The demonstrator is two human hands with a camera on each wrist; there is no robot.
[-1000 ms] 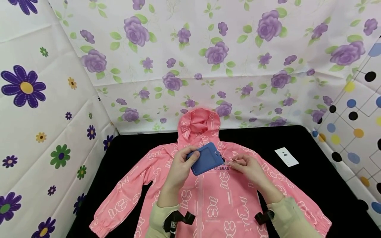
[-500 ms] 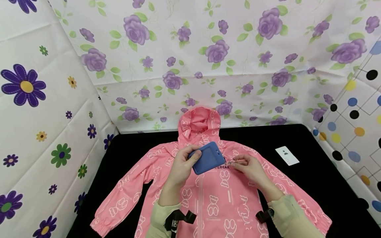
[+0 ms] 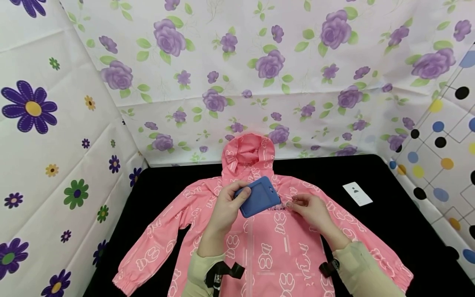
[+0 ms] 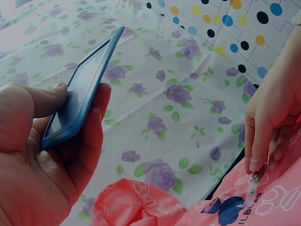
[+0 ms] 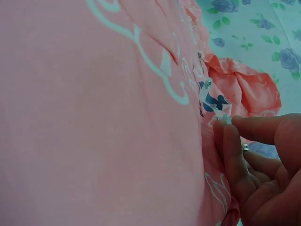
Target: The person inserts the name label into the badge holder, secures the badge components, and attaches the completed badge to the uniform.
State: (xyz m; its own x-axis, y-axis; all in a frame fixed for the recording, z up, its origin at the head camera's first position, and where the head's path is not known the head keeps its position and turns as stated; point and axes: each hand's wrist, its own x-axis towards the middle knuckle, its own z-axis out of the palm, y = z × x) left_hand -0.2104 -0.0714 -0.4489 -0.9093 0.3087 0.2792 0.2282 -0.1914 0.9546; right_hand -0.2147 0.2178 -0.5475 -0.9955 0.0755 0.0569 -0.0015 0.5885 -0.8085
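Observation:
In the head view my left hand (image 3: 227, 203) grips a blue badge holder (image 3: 261, 198) at its left end, thumb on the front, fingers behind. The holder is tilted above the chest of a pink hooded jacket (image 3: 256, 247). To its right, my right hand (image 3: 311, 209) pinches one end of a small badge clip. In the left wrist view the clip's clear strap (image 4: 250, 194), with metal snaps, hangs below the right fingertips over the jacket's dark print (image 4: 231, 210). The right wrist view also shows this strap (image 5: 206, 92); whether it touches the jacket I cannot tell.
The jacket lies spread, sleeves out, on a black-covered table (image 3: 326, 169), its hood (image 3: 248, 153) towards the back. A white card (image 3: 357, 194) with a small figure lies right of the jacket. Patterned curtains (image 3: 245, 62) enclose the back and both sides.
The badge holder and left hand have shifted slightly right. My right fingertips have moved a little on the clip, and less of it shows. The jacket and card look the same.

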